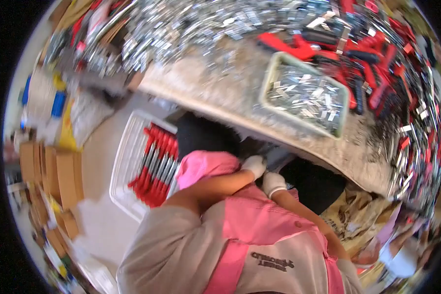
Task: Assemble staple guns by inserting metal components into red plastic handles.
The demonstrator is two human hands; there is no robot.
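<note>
My left hand (255,165), in a white glove, is low over my lap below the bench edge, its fingers curled. Close beside it on the right is my right hand (273,183), also gloved in white and curled. Motion blur and the hands themselves hide the fingertips, so I cannot make out what they hold. Both hands are in front of my pink apron (255,208). To the left stands a white plastic bin (120,176) holding several red pieces with silver shafts (157,166), lying side by side.
The workbench (191,85) bears a large heap of small shiny metal parts (191,29). A pale green tray (265,93) of metal pieces stands near its edge. Red-and-black tools (362,59) are piled at the right. Cardboard boxes (66,179) line the left; brown sacking (362,210) lies lower right.
</note>
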